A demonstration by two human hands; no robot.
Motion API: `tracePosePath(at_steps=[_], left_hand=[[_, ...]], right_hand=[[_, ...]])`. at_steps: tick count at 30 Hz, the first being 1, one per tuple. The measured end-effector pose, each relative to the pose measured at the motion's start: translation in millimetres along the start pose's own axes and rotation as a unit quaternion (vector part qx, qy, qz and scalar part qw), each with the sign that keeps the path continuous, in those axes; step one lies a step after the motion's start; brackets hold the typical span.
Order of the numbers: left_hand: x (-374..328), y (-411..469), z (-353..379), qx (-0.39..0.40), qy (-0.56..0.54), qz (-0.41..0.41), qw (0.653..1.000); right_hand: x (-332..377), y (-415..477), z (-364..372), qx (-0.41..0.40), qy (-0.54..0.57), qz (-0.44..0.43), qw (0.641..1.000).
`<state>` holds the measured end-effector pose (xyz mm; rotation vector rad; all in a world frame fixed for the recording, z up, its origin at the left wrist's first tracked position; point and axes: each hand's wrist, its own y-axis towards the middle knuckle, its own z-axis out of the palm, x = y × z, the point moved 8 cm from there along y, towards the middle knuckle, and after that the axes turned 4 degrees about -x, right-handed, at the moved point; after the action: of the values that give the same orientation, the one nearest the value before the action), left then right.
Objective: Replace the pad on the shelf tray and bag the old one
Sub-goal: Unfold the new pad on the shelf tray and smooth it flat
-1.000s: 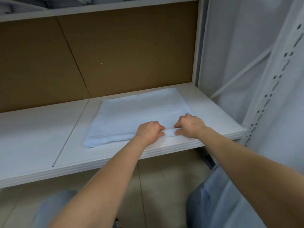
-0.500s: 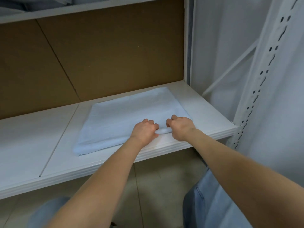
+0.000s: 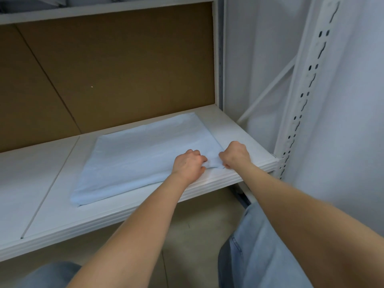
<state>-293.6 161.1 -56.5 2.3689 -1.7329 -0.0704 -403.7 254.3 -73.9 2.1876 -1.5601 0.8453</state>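
Pad [image 3: 141, 154] lies flat on the white shelf [image 3: 41, 183], towards its right end. My left grip [image 3: 188, 163] and right grip [image 3: 235, 154] both pinch its front right corner, cloth bunched between them. Judged soft, light and limp; it is best taken by this edge.

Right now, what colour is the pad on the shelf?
Pale blue, plain with no pattern. The pad shows best in the head view, lying on the white shelf.

Pale blue rectangular pad [image 3: 141, 159], lying flat on the right half of the white shelf tray [image 3: 41, 183], slightly askew to its front edge, near right corner puckered upward, gripped by left hand [image 3: 188, 165] and right hand [image 3: 235, 155]
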Motion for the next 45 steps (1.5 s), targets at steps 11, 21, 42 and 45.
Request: tracePosePath(at_steps=[11,21,42,45], left_hand=[[-4.8,12.5,9.1,0.013,-0.010,-0.024,1.000],[-9.5,11.7,6.5,0.020,-0.011,-0.016,1.000],[-11.3,20.7,14.1,0.039,-0.079,-0.021,0.996],[-12.1,22.6,10.6,0.022,-0.064,-0.026,0.997]], right_hand=[[-15.3,3.1,13.5,0.033,0.192,0.144,0.970],[-14.5,-1.4,21.9,0.035,0.285,0.193,0.938],[5.8,26.6,22.8,0.010,0.029,0.062,0.998],[7.7,31.1,22.4,0.029,0.045,0.075,0.996]])
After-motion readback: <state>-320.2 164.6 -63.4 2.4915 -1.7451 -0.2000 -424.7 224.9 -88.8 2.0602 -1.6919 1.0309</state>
